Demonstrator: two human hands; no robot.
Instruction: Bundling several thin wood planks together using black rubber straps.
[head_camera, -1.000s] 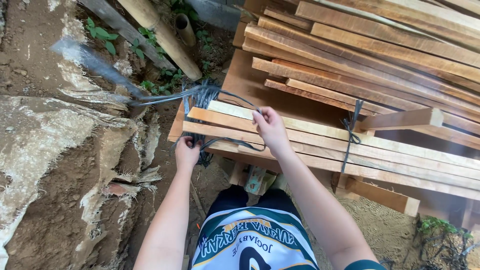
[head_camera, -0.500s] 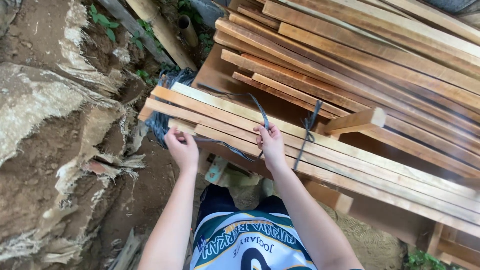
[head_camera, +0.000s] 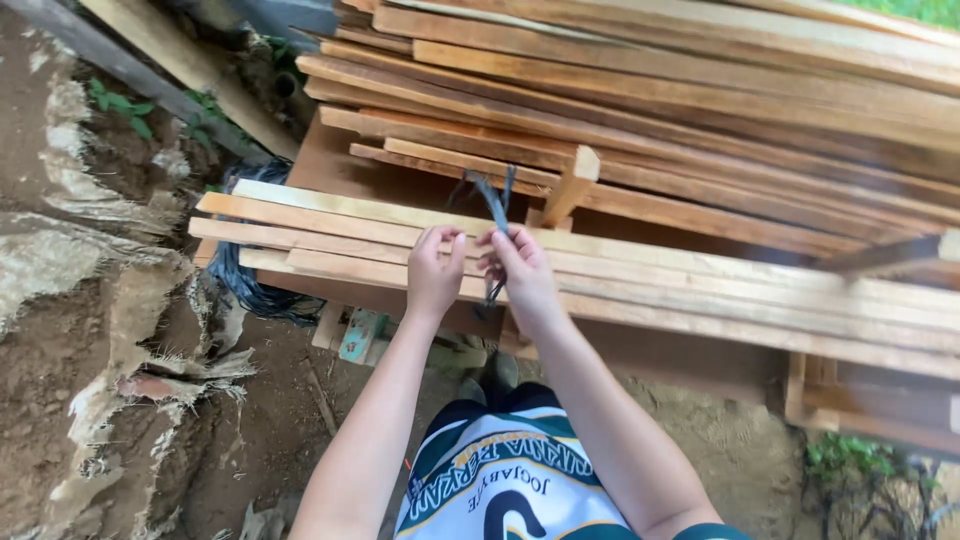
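Observation:
A bundle of pale wooden slats (head_camera: 700, 285) lies across a low support in front of me. My left hand (head_camera: 433, 272) and my right hand (head_camera: 515, 268) sit side by side on top of the bundle. Both pinch the ends of a dark plastic strap (head_camera: 494, 205) that stands up between them and wraps down around the slats. The part of the strap under the slats is hidden.
A big stack of longer reddish planks (head_camera: 650, 100) fills the back and right. A loose coil of dark strap (head_camera: 245, 285) hangs at the bundle's left end. A short wood block (head_camera: 572, 185) stands behind the hands. Torn sacking on bare earth (head_camera: 90, 330) lies at left.
My left hand moved right along the slats to meet my right hand, and the strap ends now stand upright between both hands. The view shifted, so the bundle sits further left.

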